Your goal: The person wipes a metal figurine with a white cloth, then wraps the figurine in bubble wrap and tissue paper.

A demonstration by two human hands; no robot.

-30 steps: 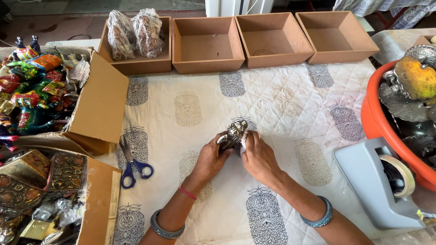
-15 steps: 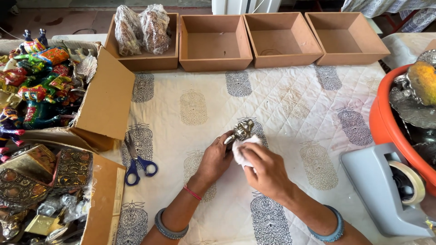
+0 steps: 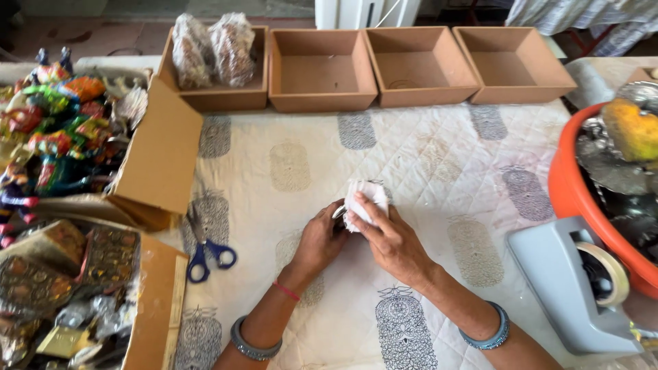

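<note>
Both hands grip one small bundle on the quilted cloth [image 3: 425, 157]; the right hand [image 3: 391, 240] clasps its white wrapping [image 3: 363, 199]. The left hand [image 3: 319, 240] seems to pinch a metallic edge [image 3: 338, 212], mostly hidden; blue-handled scissors [image 3: 205, 250] lie nearby.

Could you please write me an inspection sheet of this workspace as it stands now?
Surface: quilted cloth with printed motifs covers the table.
Job's things: small object in white wrapping, held above the cloth.
Clutter: blue scissors, tape dispenser, four brown trays, one holding two wrapped bundles; cardboard box of coloured figurines; orange tub.
Grippers: left hand and right hand both grip the wrapping.
Cables: nothing seen.
Surroundings: floor beyond the trays.
</note>
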